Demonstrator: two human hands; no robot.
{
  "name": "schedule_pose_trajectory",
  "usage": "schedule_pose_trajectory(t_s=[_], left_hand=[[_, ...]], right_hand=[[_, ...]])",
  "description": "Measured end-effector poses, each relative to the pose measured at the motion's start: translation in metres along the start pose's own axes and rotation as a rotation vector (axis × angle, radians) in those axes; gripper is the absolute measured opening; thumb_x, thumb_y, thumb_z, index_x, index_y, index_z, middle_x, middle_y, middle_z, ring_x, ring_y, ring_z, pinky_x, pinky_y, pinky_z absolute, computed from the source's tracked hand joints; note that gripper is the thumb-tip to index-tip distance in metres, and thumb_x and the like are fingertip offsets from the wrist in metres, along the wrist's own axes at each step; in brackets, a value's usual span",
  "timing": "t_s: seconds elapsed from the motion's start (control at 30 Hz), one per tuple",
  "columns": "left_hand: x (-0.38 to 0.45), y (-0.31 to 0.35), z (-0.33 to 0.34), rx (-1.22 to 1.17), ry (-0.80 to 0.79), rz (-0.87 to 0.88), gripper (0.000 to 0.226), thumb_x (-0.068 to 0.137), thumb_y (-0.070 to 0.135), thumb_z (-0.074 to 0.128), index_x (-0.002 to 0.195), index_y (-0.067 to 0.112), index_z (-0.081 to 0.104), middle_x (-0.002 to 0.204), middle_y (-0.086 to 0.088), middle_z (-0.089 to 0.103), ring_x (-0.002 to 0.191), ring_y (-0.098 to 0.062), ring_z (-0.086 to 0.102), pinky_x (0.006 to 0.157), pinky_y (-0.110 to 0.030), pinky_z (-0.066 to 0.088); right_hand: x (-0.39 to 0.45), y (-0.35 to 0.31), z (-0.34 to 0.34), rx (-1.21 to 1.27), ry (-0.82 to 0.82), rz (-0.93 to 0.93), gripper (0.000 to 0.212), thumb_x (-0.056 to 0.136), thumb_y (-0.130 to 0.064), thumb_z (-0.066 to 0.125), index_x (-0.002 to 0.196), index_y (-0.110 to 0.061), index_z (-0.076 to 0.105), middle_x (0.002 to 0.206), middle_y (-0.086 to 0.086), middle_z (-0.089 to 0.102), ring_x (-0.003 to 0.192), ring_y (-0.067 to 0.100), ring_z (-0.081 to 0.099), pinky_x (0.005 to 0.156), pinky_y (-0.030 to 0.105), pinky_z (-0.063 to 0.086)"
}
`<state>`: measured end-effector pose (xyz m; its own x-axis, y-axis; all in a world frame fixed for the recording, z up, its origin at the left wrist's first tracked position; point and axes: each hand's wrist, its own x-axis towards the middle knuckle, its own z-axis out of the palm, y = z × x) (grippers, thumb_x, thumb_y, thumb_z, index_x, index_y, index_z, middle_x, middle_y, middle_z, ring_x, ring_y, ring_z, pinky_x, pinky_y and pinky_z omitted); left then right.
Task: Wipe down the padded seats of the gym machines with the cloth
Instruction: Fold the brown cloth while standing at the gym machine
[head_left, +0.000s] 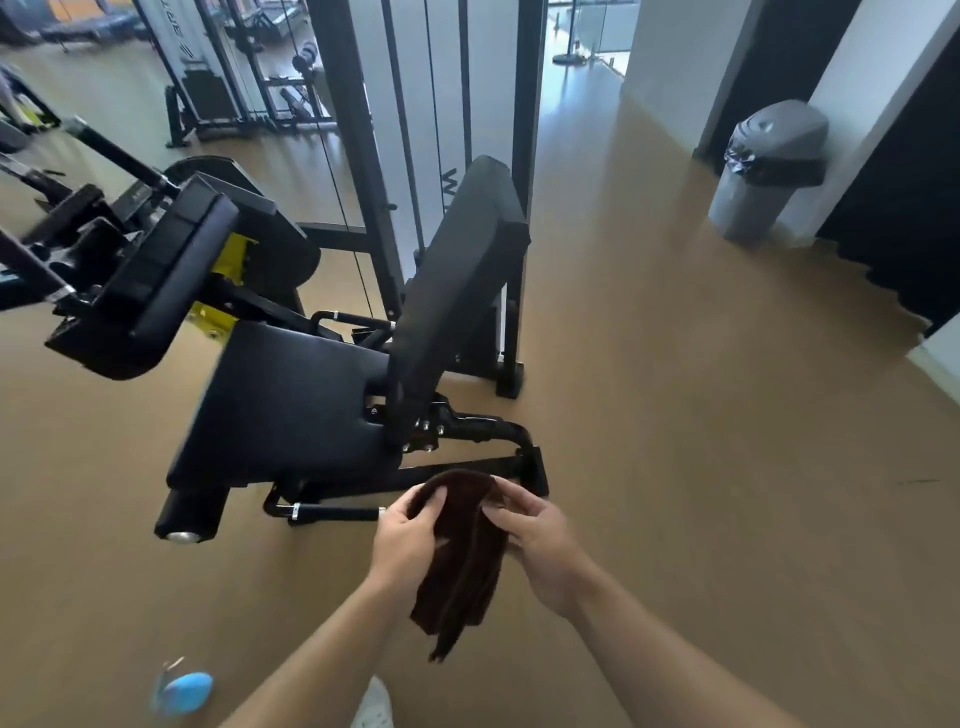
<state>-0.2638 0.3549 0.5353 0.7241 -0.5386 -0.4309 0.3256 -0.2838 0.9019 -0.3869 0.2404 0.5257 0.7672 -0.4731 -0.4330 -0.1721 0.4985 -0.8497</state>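
Both hands up front: left hand (410, 535) and right hand (540, 540) pinch the cloth (462, 561) between curled fingers, apparently folding it into a pad for wiping. It's dark brown, hanging limp, clear of the black seat (291, 410) and backrest (457, 275) just beyond.
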Motion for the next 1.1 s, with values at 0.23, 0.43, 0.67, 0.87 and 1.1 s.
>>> schedule_pose_trajectory(t_s=[0.23, 0.43, 0.67, 0.87, 1.1], left_hand=[[0.013, -0.013, -0.073, 0.005, 0.114, -0.049, 0.014, 0.097, 0.02, 0.062, 0.098, 0.017, 0.075, 0.093, -0.004, 0.078, 0.093, -0.02, 0.072, 0.075, -0.028, 0.054], [0.044, -0.026, -0.143, 0.083, 0.057, -0.113, 0.025, 0.097, 0.008, 0.055, 0.104, 0.024, 0.072, 0.1, 0.002, 0.076, 0.099, -0.016, 0.068, 0.077, -0.023, 0.051], [0.082, -0.003, -0.202, 0.196, -0.211, -0.012, 0.011, 0.094, 0.021, 0.065, 0.096, 0.011, 0.071, 0.089, -0.009, 0.075, 0.079, -0.016, 0.069, 0.065, -0.026, 0.055], [0.104, 0.017, -0.225, 0.174, -0.324, -0.064, 0.017, 0.099, 0.024, 0.059, 0.098, 0.009, 0.067, 0.083, -0.003, 0.072, 0.077, -0.011, 0.069, 0.065, -0.024, 0.054], [0.139, 0.018, -0.209, -0.035, -0.117, -0.137, 0.017, 0.1, 0.017, 0.057, 0.1, 0.018, 0.074, 0.092, -0.01, 0.078, 0.085, -0.021, 0.073, 0.069, -0.029, 0.058]], right_hand=[[0.03, 0.023, 0.071, -0.035, 0.18, 0.017, 0.021, 0.1, -0.008, 0.058, 0.107, -0.016, 0.076, 0.103, 0.005, 0.078, 0.101, 0.023, 0.074, 0.082, 0.034, 0.06], [0.062, 0.032, 0.136, -0.259, 0.219, -0.037, 0.025, 0.093, 0.005, 0.063, 0.096, -0.015, 0.077, 0.09, -0.003, 0.078, 0.091, 0.018, 0.074, 0.083, 0.037, 0.062], [0.095, 0.026, 0.196, -0.334, 0.264, -0.061, 0.018, 0.085, -0.007, 0.079, 0.094, 0.002, 0.066, 0.085, 0.012, 0.074, 0.073, 0.01, 0.069, 0.07, 0.027, 0.06], [0.123, 0.025, 0.22, -0.282, 0.292, -0.06, 0.008, 0.084, -0.012, 0.081, 0.091, -0.008, 0.078, 0.08, -0.001, 0.078, 0.077, 0.01, 0.073, 0.073, 0.021, 0.059], [0.164, 0.016, 0.216, -0.373, 0.196, -0.032, 0.022, 0.094, -0.007, 0.061, 0.099, -0.021, 0.077, 0.098, -0.002, 0.077, 0.095, 0.009, 0.07, 0.079, 0.02, 0.056]])
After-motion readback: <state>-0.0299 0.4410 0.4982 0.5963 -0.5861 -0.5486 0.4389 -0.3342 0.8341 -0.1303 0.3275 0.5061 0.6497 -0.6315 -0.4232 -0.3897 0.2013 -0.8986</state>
